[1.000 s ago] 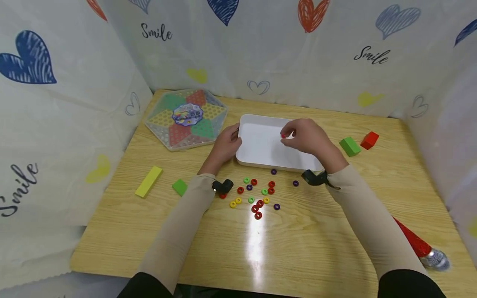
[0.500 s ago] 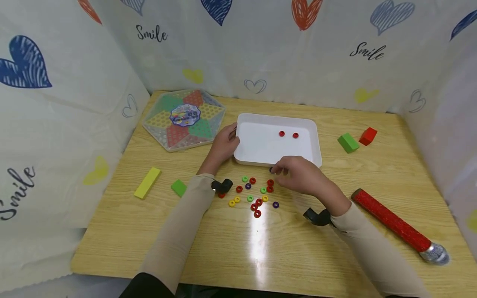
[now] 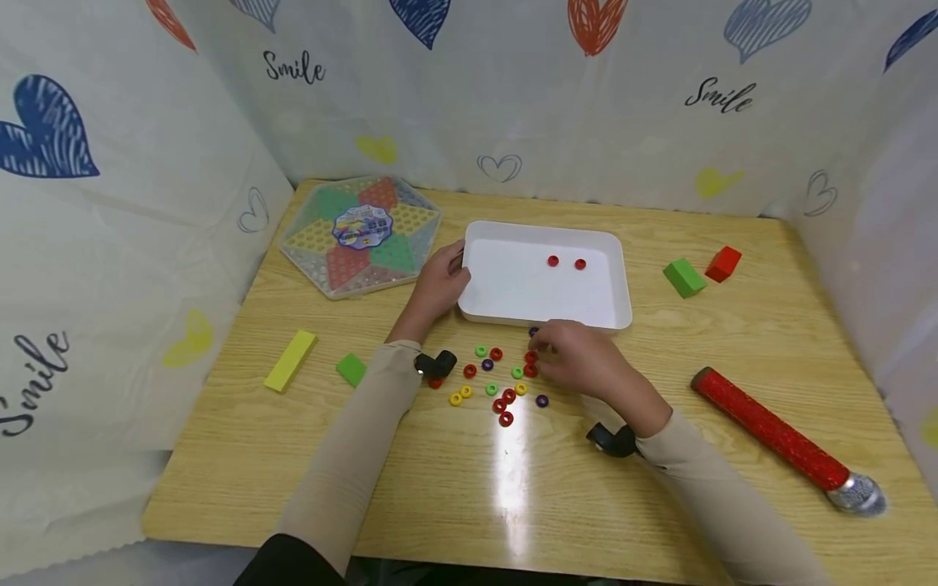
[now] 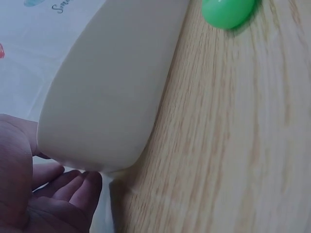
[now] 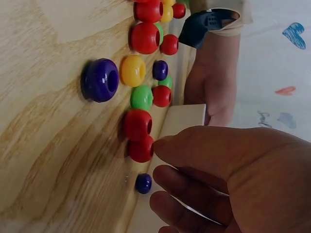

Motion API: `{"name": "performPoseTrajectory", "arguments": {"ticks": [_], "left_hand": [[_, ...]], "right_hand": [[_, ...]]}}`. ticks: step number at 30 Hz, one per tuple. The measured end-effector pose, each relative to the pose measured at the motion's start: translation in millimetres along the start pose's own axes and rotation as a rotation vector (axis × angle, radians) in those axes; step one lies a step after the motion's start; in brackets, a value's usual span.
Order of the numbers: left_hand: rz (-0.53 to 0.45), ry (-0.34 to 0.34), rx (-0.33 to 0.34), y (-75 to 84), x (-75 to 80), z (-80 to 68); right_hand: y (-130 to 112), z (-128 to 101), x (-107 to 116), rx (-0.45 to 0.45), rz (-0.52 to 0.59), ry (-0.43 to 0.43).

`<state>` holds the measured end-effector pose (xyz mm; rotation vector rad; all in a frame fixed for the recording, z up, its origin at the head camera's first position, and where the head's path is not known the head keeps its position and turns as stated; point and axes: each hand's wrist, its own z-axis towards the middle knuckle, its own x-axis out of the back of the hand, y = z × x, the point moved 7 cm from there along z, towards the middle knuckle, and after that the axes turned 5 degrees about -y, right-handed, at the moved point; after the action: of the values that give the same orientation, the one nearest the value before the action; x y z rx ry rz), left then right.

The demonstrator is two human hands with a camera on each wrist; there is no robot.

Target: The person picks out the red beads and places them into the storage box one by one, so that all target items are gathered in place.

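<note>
Head view: left hand (image 3: 438, 286) grasps tray (image 3: 513, 293) edge, steadying it mid-desk. Right hand (image 3: 579, 358) grip closing on a red bead (image 5: 141, 149), not yet clasped, among loose beads (image 3: 498, 382) beside the tray's near edge.

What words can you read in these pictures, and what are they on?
"Smile": on the cloth wall, top left at.
"Smile": on the same cloth, top right at.
"Smile": on the left side, partly cut off, at.
The round label on the game board has print too small to read.
</note>
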<state>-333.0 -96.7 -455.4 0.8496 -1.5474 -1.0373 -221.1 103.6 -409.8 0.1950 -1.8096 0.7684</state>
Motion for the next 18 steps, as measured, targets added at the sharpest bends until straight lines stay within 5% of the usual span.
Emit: {"name": "performPoseTrajectory", "arguments": {"ticks": [18], "left_hand": [[-0.01, 0.0, 0.006, 2.3, -0.3, -1.9]], "right_hand": [[2, 7, -13, 0.038, -0.06, 0.026]]}}
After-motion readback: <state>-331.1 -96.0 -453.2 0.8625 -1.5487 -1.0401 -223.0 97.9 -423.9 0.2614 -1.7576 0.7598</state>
